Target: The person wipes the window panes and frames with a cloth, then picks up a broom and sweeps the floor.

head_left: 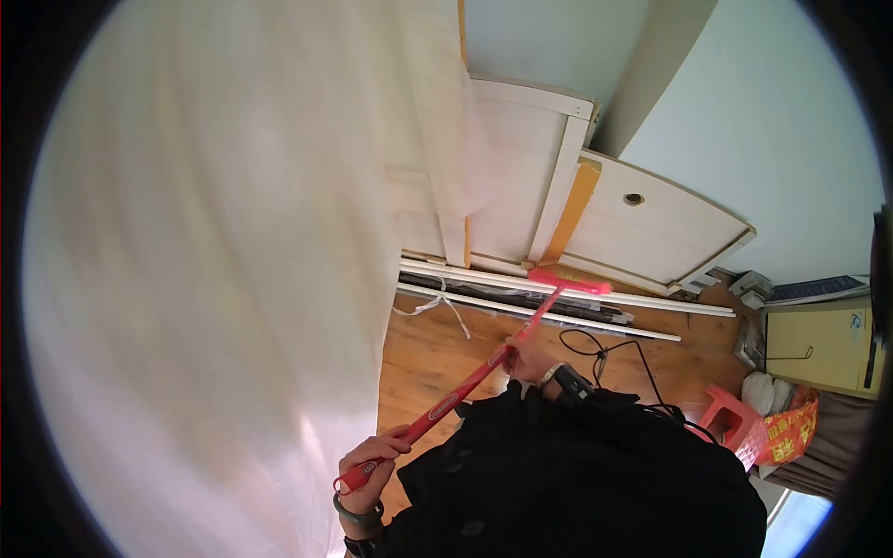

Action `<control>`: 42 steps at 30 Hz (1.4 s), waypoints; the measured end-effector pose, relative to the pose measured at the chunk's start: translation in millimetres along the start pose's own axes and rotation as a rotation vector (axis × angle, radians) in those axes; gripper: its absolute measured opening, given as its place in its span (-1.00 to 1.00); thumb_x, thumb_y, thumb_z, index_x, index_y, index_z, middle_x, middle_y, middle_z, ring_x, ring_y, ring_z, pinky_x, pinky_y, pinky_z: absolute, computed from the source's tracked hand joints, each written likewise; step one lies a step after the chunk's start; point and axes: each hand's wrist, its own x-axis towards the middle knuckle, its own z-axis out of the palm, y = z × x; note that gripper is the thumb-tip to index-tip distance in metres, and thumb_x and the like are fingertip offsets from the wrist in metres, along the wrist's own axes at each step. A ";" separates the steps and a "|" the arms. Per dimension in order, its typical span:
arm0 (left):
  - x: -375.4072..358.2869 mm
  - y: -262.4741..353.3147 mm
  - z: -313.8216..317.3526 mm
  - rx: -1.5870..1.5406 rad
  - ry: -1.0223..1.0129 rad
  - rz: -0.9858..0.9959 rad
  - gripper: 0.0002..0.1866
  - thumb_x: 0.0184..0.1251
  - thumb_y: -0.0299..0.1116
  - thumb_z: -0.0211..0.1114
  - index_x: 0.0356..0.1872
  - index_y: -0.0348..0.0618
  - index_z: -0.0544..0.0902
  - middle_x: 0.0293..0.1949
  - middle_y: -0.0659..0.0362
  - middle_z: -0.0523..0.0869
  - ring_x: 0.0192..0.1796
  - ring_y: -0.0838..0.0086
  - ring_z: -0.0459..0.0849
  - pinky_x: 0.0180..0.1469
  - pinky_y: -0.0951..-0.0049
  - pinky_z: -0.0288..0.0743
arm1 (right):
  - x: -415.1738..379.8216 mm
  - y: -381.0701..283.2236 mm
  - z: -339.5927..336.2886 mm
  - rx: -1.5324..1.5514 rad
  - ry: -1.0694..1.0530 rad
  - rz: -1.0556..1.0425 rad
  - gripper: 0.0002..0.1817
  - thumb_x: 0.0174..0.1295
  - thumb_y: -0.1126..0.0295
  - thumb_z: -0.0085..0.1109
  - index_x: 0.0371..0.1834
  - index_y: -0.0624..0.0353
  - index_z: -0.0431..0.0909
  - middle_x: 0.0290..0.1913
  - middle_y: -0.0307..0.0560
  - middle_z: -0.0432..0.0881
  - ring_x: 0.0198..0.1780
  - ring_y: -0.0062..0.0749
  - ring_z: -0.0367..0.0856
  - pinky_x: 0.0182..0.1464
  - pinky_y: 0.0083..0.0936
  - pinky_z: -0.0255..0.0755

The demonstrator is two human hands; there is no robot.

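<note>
A red broom (pixel 455 399) slants across the view. My left hand (pixel 370 462), with a dark bangle at its wrist, is wrapped round the top end of the handle. Lower on the handle, my right hand (pixel 528 360) grips it close to the front of my black jacket (pixel 577 474). The broom's red head (pixel 569 280) is at the long white strips (pixel 642 299) lying by the wall, overlapping them in this view.
White panels (pixel 516 167) lean on the wall. A sheer curtain (pixel 214 279) fills the left side. A black cable (pixel 642 358) loops over the wooden floor (pixel 419 349). At right are a pink stool (pixel 730 418), a red bag (pixel 793 432) and a yellowish cabinet (pixel 809 344).
</note>
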 end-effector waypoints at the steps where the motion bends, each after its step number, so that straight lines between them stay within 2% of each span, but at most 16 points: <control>1: 0.1 5.0 0.1 0.006 0.009 0.000 -0.83 0.07 -0.73 0.03 -0.38 -0.32 0.55 -0.30 -0.04 0.61 0.09 -0.09 0.50 0.12 0.01 0.42 | -0.8 -1.7 11.8 -0.003 -0.005 0.009 -0.88 0.26 0.33 0.02 -0.32 0.13 0.41 -0.41 -0.18 0.55 -0.31 -0.40 0.54 -0.24 -0.45 0.47; 3: -3.7 17.0 -1.5 0.025 0.016 0.044 -0.78 0.01 -0.79 0.07 -0.36 -0.31 0.58 -0.24 -0.04 0.65 0.08 -0.04 0.53 0.16 0.11 0.37 | -0.4 -6.1 41.7 -0.114 -0.019 -0.036 -0.89 0.26 0.33 0.01 -0.30 0.13 0.42 -0.37 -0.17 0.56 -0.30 -0.40 0.54 -0.24 -0.44 0.47; 5: -13.8 27.8 -6.9 0.016 0.031 0.082 -0.79 -0.01 -0.77 0.09 -0.36 -0.31 0.56 -0.26 -0.05 0.65 0.08 -0.09 0.52 0.17 0.04 0.35 | -2.4 0.9 63.4 -0.147 -0.061 -0.073 -0.88 0.27 0.32 0.01 -0.29 0.12 0.44 -0.35 -0.18 0.57 -0.29 -0.41 0.54 -0.23 -0.45 0.46; 7: -22.6 35.5 -13.4 0.059 -0.001 0.223 -0.83 0.00 -0.73 0.12 -0.37 -0.31 0.56 -0.28 -0.07 0.65 0.05 -0.12 0.53 0.17 -0.02 0.33 | -9.8 5.5 87.5 -0.167 -0.120 -0.038 -0.88 0.27 0.31 0.01 -0.31 0.11 0.44 -0.37 -0.20 0.57 -0.31 -0.42 0.55 -0.23 -0.47 0.46; 8: -27.5 34.8 -16.7 0.046 0.044 0.222 -0.91 0.08 -0.64 0.18 -0.37 -0.30 0.55 -0.30 -0.09 0.64 0.02 -0.10 0.55 0.18 -0.06 0.32 | -15.3 9.2 99.6 -0.149 -0.114 0.001 -0.88 0.27 0.31 0.02 -0.33 0.10 0.44 -0.39 -0.22 0.56 -0.33 -0.43 0.55 -0.24 -0.48 0.47; 9: -31.4 33.5 -20.4 0.049 0.049 0.220 -0.91 0.08 -0.64 0.18 -0.37 -0.30 0.55 -0.30 -0.09 0.64 0.02 -0.10 0.55 0.18 -0.06 0.32 | -11.5 15.1 103.0 -0.150 -0.115 0.007 -0.88 0.27 0.31 0.02 -0.33 0.10 0.44 -0.39 -0.22 0.56 -0.33 -0.43 0.55 -0.24 -0.48 0.47; 12: -33.3 25.3 -34.5 0.024 0.129 0.199 -0.90 0.20 -0.45 0.25 -0.34 -0.27 0.55 -0.28 -0.09 0.64 0.06 -0.07 0.53 0.18 -0.06 0.33 | 3.7 29.6 108.4 -0.156 -0.063 0.016 -0.89 0.27 0.32 0.02 -0.33 0.09 0.43 -0.39 -0.22 0.56 -0.33 -0.44 0.55 -0.24 -0.49 0.48; 17: -33.5 13.6 -52.8 -0.001 0.195 0.136 -0.93 0.21 -0.46 0.23 -0.34 -0.23 0.55 -0.25 -0.07 0.65 0.09 -0.02 0.51 0.21 -0.06 0.29 | 29.4 57.1 113.2 -0.093 -0.041 0.009 -0.87 0.29 0.30 -0.02 -0.29 0.11 0.40 -0.38 -0.16 0.58 -0.32 -0.40 0.56 -0.25 -0.47 0.48; 20: -8.6 -1.3 -74.2 -0.001 0.125 0.180 -0.94 0.19 -0.54 0.21 -0.33 -0.20 0.54 -0.22 -0.03 0.66 0.07 0.04 0.53 0.29 -0.07 0.16 | 18.9 60.2 143.6 -0.163 -0.090 -0.026 -0.84 0.31 0.30 -0.06 -0.33 0.13 0.41 -0.38 -0.13 0.60 -0.31 -0.39 0.56 -0.24 -0.48 0.47; 21: 1.9 -5.2 -80.3 0.005 0.099 0.194 -0.91 0.18 -0.61 0.17 -0.34 -0.19 0.53 -0.22 -0.03 0.66 0.06 0.07 0.54 0.30 -0.06 0.14 | 23.2 61.7 150.0 -0.166 -0.088 -0.028 -0.84 0.31 0.30 -0.06 -0.33 0.13 0.41 -0.38 -0.13 0.60 -0.31 -0.39 0.56 -0.24 -0.48 0.47; 23: 13.7 1.2 -87.8 0.063 0.100 0.194 -0.91 0.21 -0.60 0.11 -0.34 -0.15 0.49 -0.23 -0.01 0.64 -0.02 0.10 0.57 0.30 -0.10 0.14 | 32.4 75.1 159.1 -0.163 -0.132 -0.087 -0.81 0.31 0.28 -0.08 -0.37 0.13 0.44 -0.38 -0.13 0.60 -0.30 -0.41 0.55 -0.23 -0.49 0.47; 28: 43.5 14.4 -110.2 0.083 -0.034 0.183 -0.91 0.22 -0.59 0.10 -0.33 -0.16 0.51 -0.18 -0.03 0.63 0.10 0.08 0.51 0.24 -0.08 0.23 | 59.8 73.0 164.7 -0.046 -0.156 -0.068 -0.81 0.31 0.28 -0.07 -0.36 0.13 0.45 -0.37 -0.13 0.60 -0.30 -0.41 0.54 -0.25 -0.47 0.48; 31: 56.8 11.7 -115.8 0.100 -0.061 0.162 -0.90 0.22 -0.60 0.07 -0.32 -0.17 0.52 -0.16 -0.04 0.63 0.16 0.09 0.47 0.19 0.02 0.33 | 68.3 74.2 168.3 -0.028 -0.119 -0.115 -0.78 0.31 0.27 -0.06 -0.41 0.14 0.47 -0.39 -0.19 0.56 -0.28 -0.42 0.54 -0.27 -0.48 0.47; 34: 73.2 -8.1 -117.1 0.046 0.035 0.048 -0.90 0.23 -0.61 0.04 -0.32 -0.21 0.51 -0.08 -0.07 0.60 0.20 0.10 0.44 0.08 0.30 0.49 | 105.9 76.4 151.8 0.035 0.006 -0.112 -0.80 0.30 0.28 -0.04 -0.35 0.15 0.46 -0.38 -0.15 0.59 -0.33 -0.40 0.55 -0.31 -0.50 0.47; 39: 76.0 -47.9 -113.5 0.013 -0.019 -0.065 -0.92 0.20 -0.61 0.06 -0.34 -0.22 0.50 -0.05 -0.08 0.59 0.23 0.08 0.41 0.08 0.28 0.49 | 115.9 64.7 108.6 0.079 0.205 -0.131 -0.82 0.30 0.29 -0.06 -0.32 0.14 0.46 -0.39 -0.11 0.62 -0.37 -0.37 0.56 -0.38 -0.48 0.45; 42: 75.5 -49.5 -102.4 -0.041 -0.039 -0.087 -0.89 0.18 -0.63 0.03 -0.35 -0.21 0.50 -0.06 -0.08 0.59 0.21 0.05 0.42 0.08 0.24 0.49 | 86.0 53.0 77.8 0.048 0.039 -0.141 -0.82 0.29 0.30 -0.07 -0.33 0.14 0.47 -0.42 -0.12 0.62 -0.41 -0.39 0.55 -0.40 -0.50 0.44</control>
